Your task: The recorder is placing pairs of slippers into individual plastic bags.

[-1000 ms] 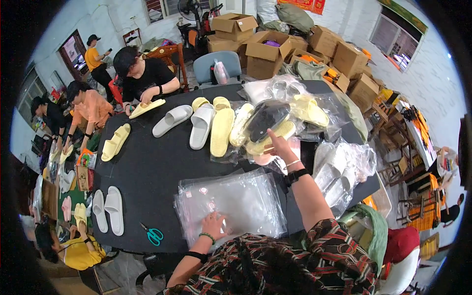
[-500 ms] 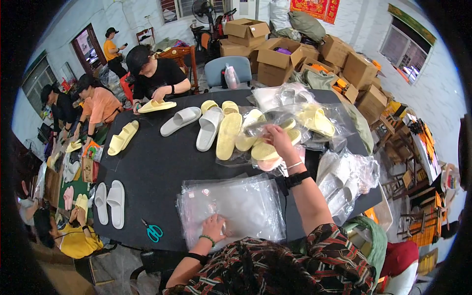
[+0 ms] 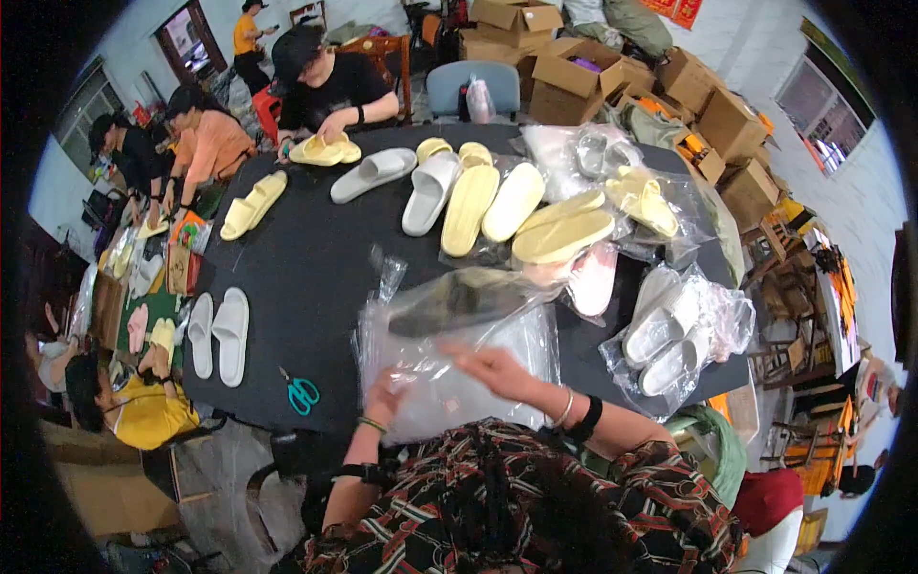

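A clear plastic bag (image 3: 464, 292) is raised and billowing over the stack of flat clear bags (image 3: 478, 407) in front of me. My left hand (image 3: 385, 397) is curled at the bag's near left side and appears to grip it. My right hand (image 3: 499, 373) is over the stack, pointing left, its fingertips smeared by motion; whether they hold the bag cannot be made out. Beyond the bag lie pale yellow slippers, among them a sole-up slipper (image 3: 470, 210) and a bagged pair (image 3: 564, 228). A pink slipper (image 3: 593, 279) in plastic lies to their right.
Teal scissors (image 3: 302, 393) and a grey slipper pair (image 3: 230, 335) lie at left on the black table (image 3: 296, 258). Bagged white slippers (image 3: 669, 335) are at right. Across the table a person in black (image 3: 330, 91) handles a yellow slipper. Cardboard boxes (image 3: 574, 77) stand behind.
My right hand has come back from the yellow slippers to the bag stack. A bag has been lifted from the stack, and my left hand has moved left. The view has shifted.
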Demonstrator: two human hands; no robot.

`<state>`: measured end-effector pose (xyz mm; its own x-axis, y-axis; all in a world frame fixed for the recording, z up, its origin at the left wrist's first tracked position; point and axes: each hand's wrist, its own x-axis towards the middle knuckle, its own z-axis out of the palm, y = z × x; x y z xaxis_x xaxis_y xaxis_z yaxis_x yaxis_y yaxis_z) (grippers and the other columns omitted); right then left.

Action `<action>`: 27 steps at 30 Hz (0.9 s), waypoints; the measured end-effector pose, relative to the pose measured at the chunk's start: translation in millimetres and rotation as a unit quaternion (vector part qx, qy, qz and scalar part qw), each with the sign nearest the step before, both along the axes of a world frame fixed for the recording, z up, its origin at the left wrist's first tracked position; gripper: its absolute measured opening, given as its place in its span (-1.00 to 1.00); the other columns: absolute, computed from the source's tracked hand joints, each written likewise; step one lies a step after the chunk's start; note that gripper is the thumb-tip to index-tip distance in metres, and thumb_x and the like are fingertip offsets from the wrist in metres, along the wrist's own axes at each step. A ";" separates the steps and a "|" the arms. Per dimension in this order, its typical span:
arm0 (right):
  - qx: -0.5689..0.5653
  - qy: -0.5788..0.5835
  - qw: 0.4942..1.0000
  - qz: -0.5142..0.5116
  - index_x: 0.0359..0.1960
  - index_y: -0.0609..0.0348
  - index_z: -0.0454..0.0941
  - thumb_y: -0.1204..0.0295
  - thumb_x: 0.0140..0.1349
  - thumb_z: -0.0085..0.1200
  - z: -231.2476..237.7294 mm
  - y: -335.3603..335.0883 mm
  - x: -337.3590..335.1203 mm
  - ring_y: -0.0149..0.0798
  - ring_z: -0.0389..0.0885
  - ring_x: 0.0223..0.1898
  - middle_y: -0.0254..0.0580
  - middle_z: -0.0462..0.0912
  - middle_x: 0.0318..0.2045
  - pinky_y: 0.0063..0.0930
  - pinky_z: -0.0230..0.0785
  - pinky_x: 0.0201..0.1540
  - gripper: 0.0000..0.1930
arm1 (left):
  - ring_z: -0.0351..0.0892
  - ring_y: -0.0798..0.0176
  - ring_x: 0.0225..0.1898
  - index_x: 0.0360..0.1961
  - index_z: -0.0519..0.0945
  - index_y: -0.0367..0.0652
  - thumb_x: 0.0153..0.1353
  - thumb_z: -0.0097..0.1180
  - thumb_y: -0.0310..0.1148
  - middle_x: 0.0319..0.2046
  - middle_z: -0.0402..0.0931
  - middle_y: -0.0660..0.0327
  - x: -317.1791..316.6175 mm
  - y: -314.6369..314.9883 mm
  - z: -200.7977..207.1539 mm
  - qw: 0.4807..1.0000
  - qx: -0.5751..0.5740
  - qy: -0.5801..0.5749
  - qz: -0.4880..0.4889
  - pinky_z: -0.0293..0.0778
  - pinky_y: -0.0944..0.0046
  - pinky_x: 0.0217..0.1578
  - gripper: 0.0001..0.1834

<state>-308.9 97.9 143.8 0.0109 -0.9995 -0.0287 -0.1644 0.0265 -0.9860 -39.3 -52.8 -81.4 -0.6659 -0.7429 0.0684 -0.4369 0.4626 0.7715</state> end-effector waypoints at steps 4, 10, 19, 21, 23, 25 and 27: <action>0.184 0.176 0.908 0.334 0.17 0.16 0.38 -0.07 0.36 -0.24 -23.4 34.4 -8.8 0.07 0.52 -0.01 0.18 0.53 -0.01 -0.23 0.29 0.09 -0.41 | 0.59 0.33 -0.34 0.01 0.51 -0.21 0.28 0.08 -0.27 -0.25 0.59 0.19 10.3 -14.9 62.4 0.838 0.425 0.155 0.305 0.48 0.39 -0.36 -0.66; 0.194 0.172 0.964 0.054 -0.09 0.27 0.53 0.11 0.30 0.00 -16.3 -6.0 -75.8 -0.12 0.65 -0.20 0.03 0.66 -0.30 -0.28 0.43 -0.11 -0.57 | 0.54 0.35 -0.50 -0.01 0.45 -0.19 0.27 0.03 0.01 -0.41 0.55 0.20 48.3 -17.4 80.6 0.861 0.322 0.059 0.390 0.42 0.39 -0.56 -0.51; 0.259 0.421 0.868 -0.049 -0.17 0.38 0.55 -0.14 0.07 0.14 -117.5 33.8 -125.8 0.11 0.59 -0.16 0.14 0.63 -0.27 -0.17 0.43 -0.11 -0.32 | 0.52 0.29 -0.64 -0.17 0.46 -0.25 0.19 -0.01 0.22 -0.55 0.56 0.17 22.5 24.0 79.7 0.820 0.507 -0.120 0.237 0.39 0.32 -0.63 -0.36; 0.271 0.384 0.882 -0.043 -0.17 0.39 0.54 -0.15 0.05 0.17 -115.6 36.1 -117.8 0.05 0.64 -0.24 0.14 0.64 -0.30 -0.22 0.45 -0.15 -0.30 | 0.51 0.30 -0.64 -0.21 0.49 -0.25 0.18 0.07 0.15 -0.59 0.53 0.20 26.2 27.3 73.5 0.831 0.525 -0.080 0.165 0.39 0.33 -0.63 -0.42; 0.338 0.296 0.893 -0.023 -0.17 0.39 0.53 -0.11 0.05 0.20 -115.1 41.8 -117.8 -0.06 0.67 -0.38 0.10 0.65 -0.37 -0.26 0.47 -0.25 -0.33 | 0.51 0.30 -0.64 -0.23 0.50 -0.25 0.19 0.15 0.01 -0.63 0.49 0.24 11.8 28.4 81.8 0.827 0.525 -0.067 0.190 0.39 0.35 -0.61 -0.53; 0.343 0.264 0.900 -0.056 -0.17 0.38 0.52 0.00 0.06 0.25 -113.8 48.1 -113.8 -0.16 0.67 -0.48 0.03 0.65 -0.46 -0.32 0.47 -0.34 -0.41 | 0.52 0.32 -0.61 -0.23 0.51 -0.23 0.21 0.17 -0.16 -0.66 0.44 0.29 6.7 24.9 77.2 0.844 0.516 -0.001 0.144 0.41 0.37 -0.58 -0.67; 0.341 0.205 0.915 -0.067 -0.22 0.37 0.53 0.12 0.06 0.28 -111.4 47.2 -111.1 -0.18 0.67 -0.48 0.03 0.65 -0.47 -0.35 0.46 -0.37 -0.51 | 0.54 0.32 -0.57 -0.22 0.50 -0.22 0.23 0.15 -0.23 -0.60 0.45 0.28 3.0 18.1 69.9 0.854 0.497 0.029 0.152 0.41 0.37 -0.58 -0.73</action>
